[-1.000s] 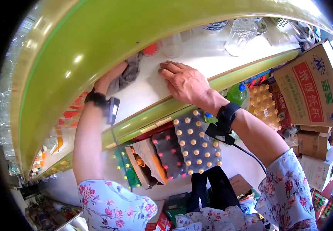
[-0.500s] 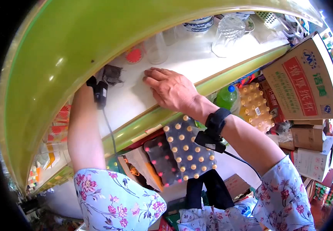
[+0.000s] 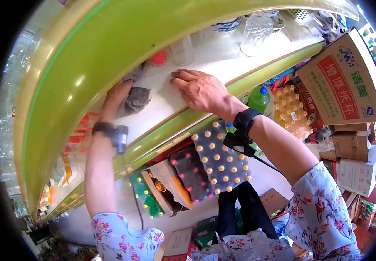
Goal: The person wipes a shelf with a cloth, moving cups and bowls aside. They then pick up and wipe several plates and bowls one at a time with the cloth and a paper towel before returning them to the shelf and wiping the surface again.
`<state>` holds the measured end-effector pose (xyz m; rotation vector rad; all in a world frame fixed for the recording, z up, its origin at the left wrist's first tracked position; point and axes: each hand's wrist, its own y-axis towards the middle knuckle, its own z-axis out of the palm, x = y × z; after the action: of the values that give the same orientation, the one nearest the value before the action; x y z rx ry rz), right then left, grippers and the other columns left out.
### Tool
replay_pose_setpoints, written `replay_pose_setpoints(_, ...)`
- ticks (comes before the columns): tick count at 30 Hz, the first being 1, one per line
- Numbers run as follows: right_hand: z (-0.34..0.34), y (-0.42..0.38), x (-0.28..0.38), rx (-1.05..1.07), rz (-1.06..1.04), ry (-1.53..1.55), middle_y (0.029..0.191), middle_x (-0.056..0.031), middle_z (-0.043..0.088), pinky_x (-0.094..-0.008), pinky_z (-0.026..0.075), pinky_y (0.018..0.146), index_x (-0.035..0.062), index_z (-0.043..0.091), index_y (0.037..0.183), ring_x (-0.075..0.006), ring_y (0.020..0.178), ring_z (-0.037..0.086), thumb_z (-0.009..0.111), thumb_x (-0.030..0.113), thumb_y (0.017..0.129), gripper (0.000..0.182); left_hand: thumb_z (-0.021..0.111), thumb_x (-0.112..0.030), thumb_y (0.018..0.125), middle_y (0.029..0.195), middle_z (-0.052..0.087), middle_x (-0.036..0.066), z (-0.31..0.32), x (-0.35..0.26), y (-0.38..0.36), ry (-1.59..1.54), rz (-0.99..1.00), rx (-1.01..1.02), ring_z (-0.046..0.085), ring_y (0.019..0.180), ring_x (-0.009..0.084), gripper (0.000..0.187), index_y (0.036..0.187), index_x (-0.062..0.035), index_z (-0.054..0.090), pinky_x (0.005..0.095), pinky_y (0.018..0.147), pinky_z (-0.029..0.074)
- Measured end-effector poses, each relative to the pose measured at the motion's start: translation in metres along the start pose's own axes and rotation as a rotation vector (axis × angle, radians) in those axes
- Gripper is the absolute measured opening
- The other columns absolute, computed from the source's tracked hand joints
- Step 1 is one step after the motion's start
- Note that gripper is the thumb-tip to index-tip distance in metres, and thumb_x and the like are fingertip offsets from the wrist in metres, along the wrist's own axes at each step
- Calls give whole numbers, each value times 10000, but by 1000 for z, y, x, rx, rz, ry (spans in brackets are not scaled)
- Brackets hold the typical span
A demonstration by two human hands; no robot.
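Observation:
A dark grey cloth (image 3: 138, 99) lies bunched on the white shelf (image 3: 162, 102), under the green upper shelf's overhang. My left hand (image 3: 119, 93) is closed on this cloth, and its fingertips are partly hidden by the overhang and the cloth. Further right, my right hand (image 3: 203, 91) rests on the shelf near its front edge, fingers laid out and slightly bent, with nothing in it. Behind my hands stand a clear glass (image 3: 182, 51) and a red-patterned cup (image 3: 159, 57).
Upturned glasses (image 3: 254, 37) and blue-and-white bowls (image 3: 227, 27) stand farther along the shelf. Below are shrink-wrapped bottle packs (image 3: 220, 158), an open carton (image 3: 164, 187) and a green bottle (image 3: 259, 101). A large cardboard box (image 3: 340, 80) leans at the right.
My left hand has come out from deeper under the overhang, bringing the grey cloth toward the front edge. My right hand stays resting on the shelf; the view has shifted slightly.

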<state>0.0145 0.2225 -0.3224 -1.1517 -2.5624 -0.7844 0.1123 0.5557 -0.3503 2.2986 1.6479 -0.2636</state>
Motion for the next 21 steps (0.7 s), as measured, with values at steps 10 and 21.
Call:
replay_pose_setpoints(10,-1,1,-1,-61,-39,24,1162,-150,554,-412,505,848,50,501,1133,-331,1014,590,524,101,820,318,462,54,701,1131,632,159,-7,-147,-51,-457,21,31,583,1112,354,477,1148,-90,546,380,956,444)
replay_pose_setpoints(21,-3,2,-5,-43,76,135,1332,-195,444,-438,487,906,27,391,1294,-388,1048,579,551,138,805,527,545,-75,778,1258,596,142,-9,-116,-112,30,-290,-212,535,1197,340,552,1316,-185,495,408,989,435)
